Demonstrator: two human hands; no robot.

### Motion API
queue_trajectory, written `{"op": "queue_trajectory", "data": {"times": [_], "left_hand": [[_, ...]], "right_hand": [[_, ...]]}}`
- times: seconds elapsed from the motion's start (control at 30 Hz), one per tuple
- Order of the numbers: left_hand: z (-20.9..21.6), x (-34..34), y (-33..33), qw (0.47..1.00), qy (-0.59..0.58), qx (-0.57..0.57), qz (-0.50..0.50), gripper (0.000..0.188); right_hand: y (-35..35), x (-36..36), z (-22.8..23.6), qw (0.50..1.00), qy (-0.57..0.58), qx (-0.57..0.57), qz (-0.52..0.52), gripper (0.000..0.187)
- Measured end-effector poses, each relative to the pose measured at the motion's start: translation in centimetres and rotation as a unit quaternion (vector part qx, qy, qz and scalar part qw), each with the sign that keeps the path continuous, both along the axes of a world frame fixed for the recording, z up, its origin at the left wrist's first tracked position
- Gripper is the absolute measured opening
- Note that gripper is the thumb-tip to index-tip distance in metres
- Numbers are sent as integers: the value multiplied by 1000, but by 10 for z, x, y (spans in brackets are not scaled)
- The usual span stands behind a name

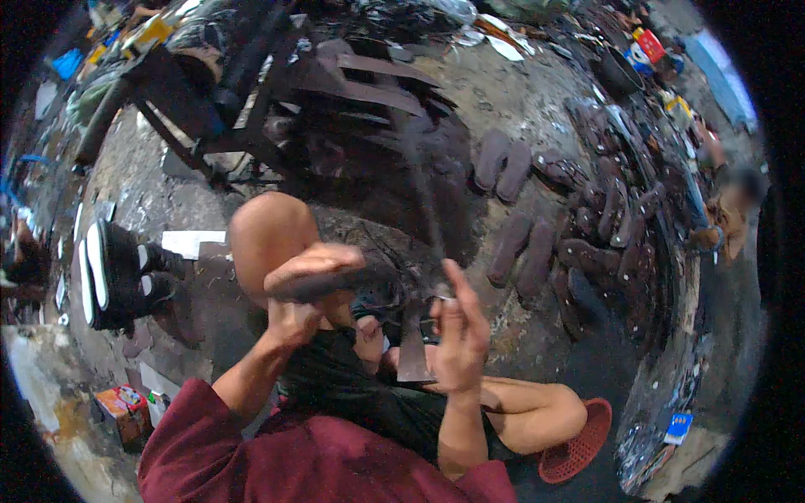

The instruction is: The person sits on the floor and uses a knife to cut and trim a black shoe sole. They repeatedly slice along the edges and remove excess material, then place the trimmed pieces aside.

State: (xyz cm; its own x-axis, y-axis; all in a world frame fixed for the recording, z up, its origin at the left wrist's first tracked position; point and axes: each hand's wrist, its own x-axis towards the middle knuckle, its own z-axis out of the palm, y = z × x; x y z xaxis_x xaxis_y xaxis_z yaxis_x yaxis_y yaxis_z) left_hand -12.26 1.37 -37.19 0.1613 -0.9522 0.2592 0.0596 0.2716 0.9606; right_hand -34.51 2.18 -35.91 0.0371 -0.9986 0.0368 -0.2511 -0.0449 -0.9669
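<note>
My left hand (303, 310) is closed around one end of a dark brown shoe sole (356, 283), held beside my raised knee and blurred by motion. In front of my lap, my right hand (461, 335) grips a long, thin, blade-like tool (426, 189) with a metallic fitting by the fingers. The tool points away from me, is smeared by motion, and its exact kind cannot be made out. Its index finger lies stretched along the tool. Between my hands, a flat greyish-brown piece (413, 356) rests low by my legs.
Ahead lies a pile of brown sheets and strips (381, 92). Several pairs of brown soles (503, 168) and a heap of soles (616, 210) cover the floor at right. A dark metal frame (180, 126) stands at far left, near black-and-white footwear (105, 277). A red sandal (579, 444) sits at lower right.
</note>
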Motion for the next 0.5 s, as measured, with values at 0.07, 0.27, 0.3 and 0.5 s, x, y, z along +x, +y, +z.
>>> {"op": "queue_trajectory", "data": {"times": [0.07, 0.27, 0.3, 0.5], "left_hand": [[3, 20, -22, 950, -229, -212, 5, 23], [16, 13, -28, 822, -469, -293, 139, 35], [14, 5, -31, 827, -463, -283, 145, 35], [-14, -11, -43, 913, -406, -30, 1, 64]], "right_hand": [[12, -13, 2, 972, -192, 132, -29, 48], [50, -19, 10, 914, -271, 295, 65, 55], [51, -18, 9, 913, -275, 302, 4, 52], [-31, -70, -81, 854, -323, 170, -371, 42]]}}
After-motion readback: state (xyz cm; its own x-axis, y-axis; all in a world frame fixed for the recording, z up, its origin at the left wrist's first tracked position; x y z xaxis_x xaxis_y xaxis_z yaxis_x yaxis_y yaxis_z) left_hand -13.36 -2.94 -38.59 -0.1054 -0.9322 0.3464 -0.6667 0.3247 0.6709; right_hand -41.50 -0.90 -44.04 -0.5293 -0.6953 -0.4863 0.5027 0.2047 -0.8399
